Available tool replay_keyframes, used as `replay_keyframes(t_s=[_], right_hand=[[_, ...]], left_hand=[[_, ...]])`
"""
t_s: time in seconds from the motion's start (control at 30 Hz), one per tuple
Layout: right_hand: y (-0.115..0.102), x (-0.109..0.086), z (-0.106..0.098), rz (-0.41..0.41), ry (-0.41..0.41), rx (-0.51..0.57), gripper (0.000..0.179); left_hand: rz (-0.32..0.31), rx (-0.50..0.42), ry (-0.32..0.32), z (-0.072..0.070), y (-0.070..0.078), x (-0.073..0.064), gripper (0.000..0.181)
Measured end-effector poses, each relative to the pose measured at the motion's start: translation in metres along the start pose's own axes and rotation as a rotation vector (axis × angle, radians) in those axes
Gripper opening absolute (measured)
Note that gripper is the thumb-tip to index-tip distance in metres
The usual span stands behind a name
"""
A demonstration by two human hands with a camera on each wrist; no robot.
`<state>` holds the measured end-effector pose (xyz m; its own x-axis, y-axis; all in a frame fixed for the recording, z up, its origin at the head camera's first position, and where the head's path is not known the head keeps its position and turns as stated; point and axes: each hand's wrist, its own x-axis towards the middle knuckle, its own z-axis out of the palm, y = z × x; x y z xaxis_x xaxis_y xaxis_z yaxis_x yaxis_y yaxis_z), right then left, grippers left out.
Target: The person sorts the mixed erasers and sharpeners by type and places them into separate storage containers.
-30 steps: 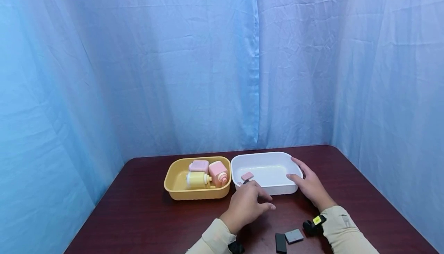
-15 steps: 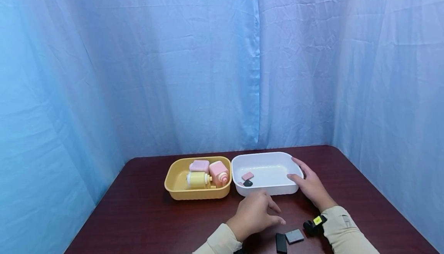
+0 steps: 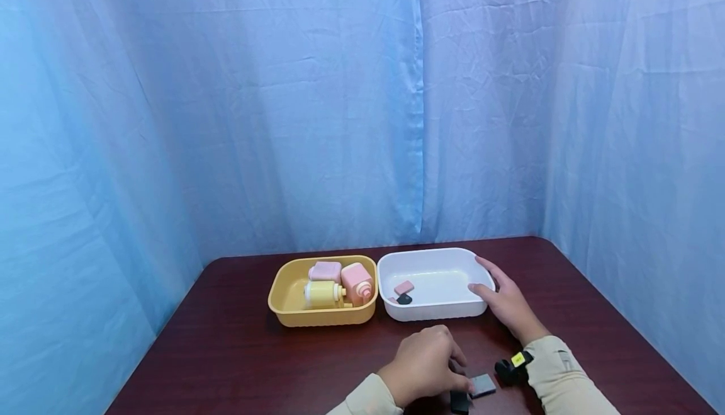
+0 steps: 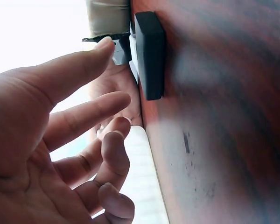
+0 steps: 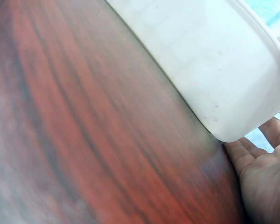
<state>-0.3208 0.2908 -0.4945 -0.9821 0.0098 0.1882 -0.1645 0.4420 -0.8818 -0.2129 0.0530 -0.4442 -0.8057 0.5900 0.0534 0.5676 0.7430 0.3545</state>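
My left hand (image 3: 421,364) hovers at the near edge of the table over a small black rectangular block (image 3: 459,403). In the left wrist view its fingers are apart and loosely bent, and a gap separates them from the black block (image 4: 150,56). A thin grey rectangular piece (image 3: 483,385) lies just right of that block. My right hand (image 3: 510,308) holds the right end of a white plastic bin (image 3: 442,312), thumb over the rim and fingers along the outside. Inside the bin's left part lie a pink block (image 3: 404,287) and a small black piece (image 3: 404,300), with another pink bit partly hidden.
Left of the white bin, nearly touching it, stands a yellow bin (image 3: 317,319). It holds a lilac bottle (image 3: 325,271), a yellow bottle (image 3: 321,295) and a pink bottle (image 3: 357,278). Blue curtains (image 3: 340,119) hang behind the dark red table (image 3: 238,352).
My left hand has moved from the white bin's near edge, down and right, to the black block. The small black piece in the bin has come into full view. My right hand has stayed put.
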Motion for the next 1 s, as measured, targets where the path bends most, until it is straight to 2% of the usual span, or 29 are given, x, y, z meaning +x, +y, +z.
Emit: replay_keyframes(t_s=[0.2,0.43,0.73,1.0], right_hand=[[0.001,0.000,-0.001,-0.008,0.002,0.001,0.074],[0.002,0.001,-0.001,-0.011,0.003,0.012,0.073],[0.003,0.001,0.000,-0.011,0.001,0.013,0.074],[0.002,0.001,0.000,-0.015,0.004,0.009,0.074]], left_hand=[[0.020,0.033,-0.022,0.004,0.003,-0.001,0.023],[-0.006,0.127,-0.017,0.009,0.008,-0.003,0.025],[-0.032,0.204,-0.002,0.013,0.011,-0.004,0.031],[-0.028,0.204,0.000,0.015,0.010,-0.003,0.027]])
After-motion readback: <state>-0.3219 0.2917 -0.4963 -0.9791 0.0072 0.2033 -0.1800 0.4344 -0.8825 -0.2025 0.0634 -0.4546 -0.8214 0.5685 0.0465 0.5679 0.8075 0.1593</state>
